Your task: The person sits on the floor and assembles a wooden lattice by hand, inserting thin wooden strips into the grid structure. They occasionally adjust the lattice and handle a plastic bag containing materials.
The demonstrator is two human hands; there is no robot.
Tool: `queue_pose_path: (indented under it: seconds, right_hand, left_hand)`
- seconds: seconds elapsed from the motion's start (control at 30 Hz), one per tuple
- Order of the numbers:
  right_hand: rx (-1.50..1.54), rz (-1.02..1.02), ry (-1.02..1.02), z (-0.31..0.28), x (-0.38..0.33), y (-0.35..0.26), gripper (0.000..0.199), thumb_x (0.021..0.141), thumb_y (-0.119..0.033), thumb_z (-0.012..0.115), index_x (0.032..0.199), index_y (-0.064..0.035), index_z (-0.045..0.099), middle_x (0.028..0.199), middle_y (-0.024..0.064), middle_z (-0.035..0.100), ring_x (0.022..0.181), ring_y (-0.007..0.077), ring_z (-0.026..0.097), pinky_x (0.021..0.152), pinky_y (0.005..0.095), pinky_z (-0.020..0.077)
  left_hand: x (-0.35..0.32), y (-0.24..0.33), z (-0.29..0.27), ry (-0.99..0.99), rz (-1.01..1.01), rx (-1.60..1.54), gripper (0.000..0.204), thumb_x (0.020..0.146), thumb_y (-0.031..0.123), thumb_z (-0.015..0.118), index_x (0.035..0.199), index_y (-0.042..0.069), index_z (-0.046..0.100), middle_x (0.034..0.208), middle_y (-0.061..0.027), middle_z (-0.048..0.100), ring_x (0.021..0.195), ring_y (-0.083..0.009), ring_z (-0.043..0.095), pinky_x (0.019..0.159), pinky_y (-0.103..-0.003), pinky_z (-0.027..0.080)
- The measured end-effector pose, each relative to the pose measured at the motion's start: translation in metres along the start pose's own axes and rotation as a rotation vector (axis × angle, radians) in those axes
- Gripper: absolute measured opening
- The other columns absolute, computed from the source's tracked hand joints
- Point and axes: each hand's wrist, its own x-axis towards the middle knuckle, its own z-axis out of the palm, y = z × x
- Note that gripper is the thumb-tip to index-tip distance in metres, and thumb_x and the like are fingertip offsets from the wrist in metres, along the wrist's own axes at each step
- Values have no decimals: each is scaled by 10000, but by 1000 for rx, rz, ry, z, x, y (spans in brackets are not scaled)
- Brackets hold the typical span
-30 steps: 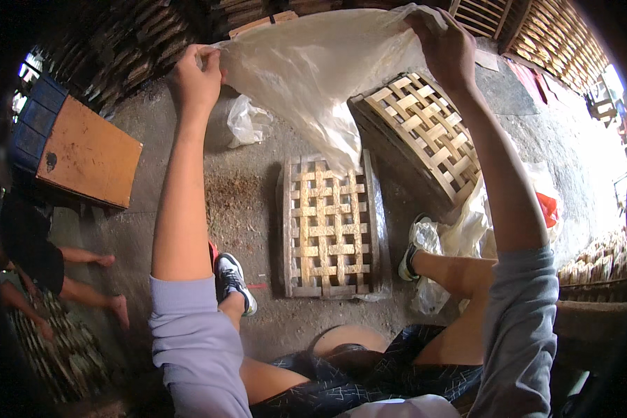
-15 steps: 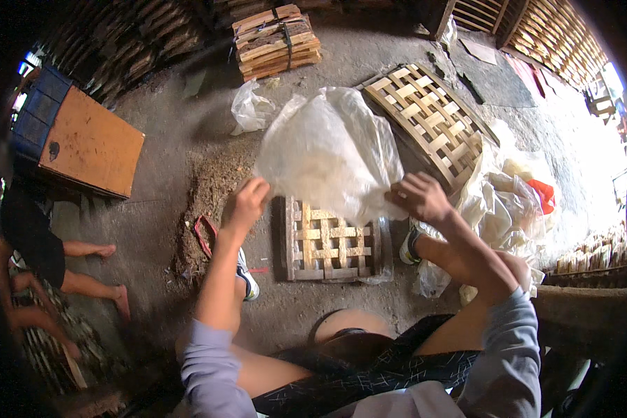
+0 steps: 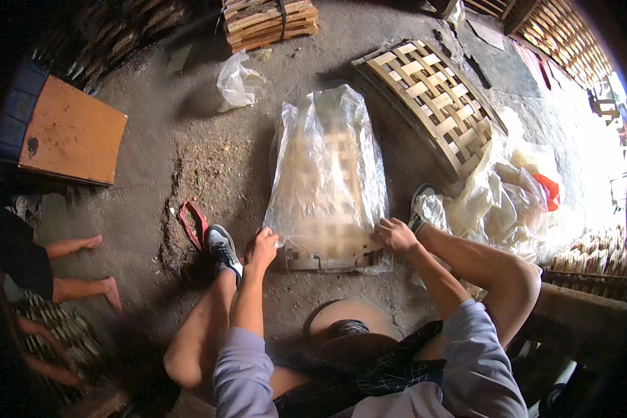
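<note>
A clear plastic sheet (image 3: 327, 160) lies spread over a shallow woven wooden crate (image 3: 320, 262) on the ground in front of me. The crate's near edge sticks out below the plastic, and its slats show faintly through. My left hand (image 3: 261, 247) pinches the sheet's near left corner beside the crate. At the opposite near corner, my right hand (image 3: 395, 235) is closed on the plastic, close to my right shoe.
Another woven panel (image 3: 432, 97) lies at the far right, by crumpled plastic sheets (image 3: 501, 188) with a red piece. A strapped wood bundle (image 3: 272, 24), a small plastic bag (image 3: 238, 82) and an orange-sided box (image 3: 73, 132) lie farther off. A person's bare legs (image 3: 83, 279) show at left.
Both hands have come down and toward me with the plastic sheet. It was billowing in the air above the crate and now lies over it.
</note>
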Motion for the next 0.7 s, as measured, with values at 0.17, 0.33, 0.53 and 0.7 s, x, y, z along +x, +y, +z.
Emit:
queue_pose_path:
  seconds: [0.17,0.33,0.53,0.7]
  right_hand:
    - [24,40,-233,38,-21,-29,357,806,-286,741,1133,-145,722,1108,16,655,1108,228,625,903,403,551]
    - [110,46,-382,24,-8,-43,659,915,-612,695,1366,-133,663,1318,82,620,1261,272,571,1061,447,479]
    - [233,-48,-147,26,85,-66,671,986,-535,625,1487,-93,560,1599,132,472,1454,310,465,1198,482,384]
    - [233,-306,-123,125,158,-33,695,1059,-563,483,1627,-172,397,1743,42,267,1609,256,217,1314,530,198]
  left_hand:
    - [-40,4,24,-135,-62,60,259,812,113,765,1070,95,769,1227,-124,618,1183,-353,592,965,-481,536]
    - [-35,66,-21,-347,-178,93,650,822,383,830,1404,155,651,1567,-115,438,1462,-382,392,1182,-566,365]
    - [-38,56,67,110,-240,-175,834,993,527,613,1578,-21,382,1659,-204,330,1510,-434,345,1243,-646,222]
    - [-13,78,125,217,-569,120,889,1023,584,526,1600,-59,315,1661,-293,299,1556,-488,254,1245,-627,239]
